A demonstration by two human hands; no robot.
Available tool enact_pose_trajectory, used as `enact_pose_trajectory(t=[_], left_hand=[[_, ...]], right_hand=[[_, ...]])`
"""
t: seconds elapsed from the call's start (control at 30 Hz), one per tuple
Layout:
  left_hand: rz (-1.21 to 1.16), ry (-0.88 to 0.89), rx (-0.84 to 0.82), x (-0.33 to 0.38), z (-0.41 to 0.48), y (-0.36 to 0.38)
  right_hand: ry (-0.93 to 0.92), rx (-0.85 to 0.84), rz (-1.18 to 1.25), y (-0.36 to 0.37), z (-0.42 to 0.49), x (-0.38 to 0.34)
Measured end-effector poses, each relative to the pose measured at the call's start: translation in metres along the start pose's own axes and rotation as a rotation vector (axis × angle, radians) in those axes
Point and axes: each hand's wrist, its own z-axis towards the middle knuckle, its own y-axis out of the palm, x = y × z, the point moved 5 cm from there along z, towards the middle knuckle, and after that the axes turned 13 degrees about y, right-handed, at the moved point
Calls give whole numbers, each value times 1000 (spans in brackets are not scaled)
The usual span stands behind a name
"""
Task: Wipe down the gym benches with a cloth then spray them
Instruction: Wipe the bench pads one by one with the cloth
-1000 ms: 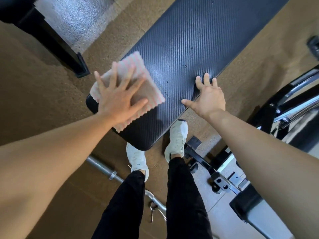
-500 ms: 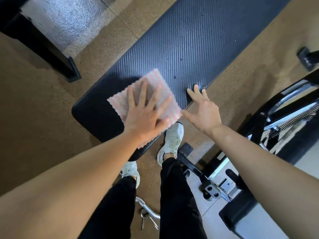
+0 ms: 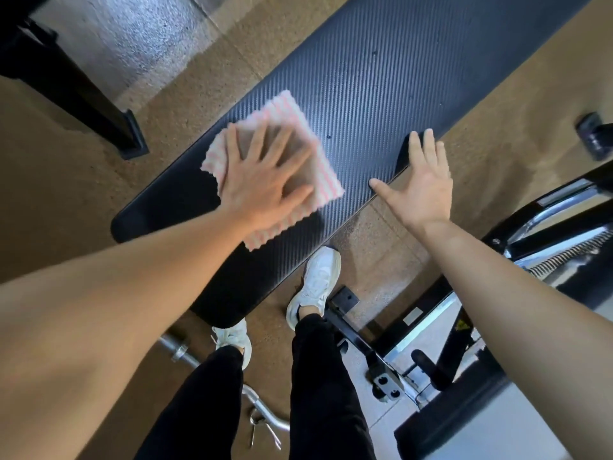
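A black textured gym bench [image 3: 391, 81] runs diagonally from lower left to upper right. A pink-and-white striped cloth [image 3: 316, 151] lies flat on its near half. My left hand [image 3: 265, 180] presses on the cloth with fingers spread straight. My right hand [image 3: 421, 180] rests flat on the bench's right edge, fingers straight, holding nothing. A few small droplets dot the pad beyond the cloth. No spray bottle is in view.
My feet in white shoes [image 3: 315, 287] stand by the bench's near end. A curled barbell [image 3: 212, 366] lies on the brown floor below. Black machine frames [image 3: 544, 234] stand to the right, and a black post foot [image 3: 129, 137] at the upper left.
My left hand slid the cloth from the bench's left edge toward the right edge, then back toward the middle and farther up the pad. My right hand stayed on the right edge.
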Motion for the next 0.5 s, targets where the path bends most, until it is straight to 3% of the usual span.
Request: enact_pose_trajectory(t=[0.2,0.27,0.5], left_hand=[[-82,-261,86,-31,49,-16],[-93,-275,85,-22,55,-18],[17,73,-35,61,64,-5]], right_hand=[[-56,-42,-139,5,16,2],[-62,-61,-142,4,19,3],[-120,-208,-64,-2,29,20]])
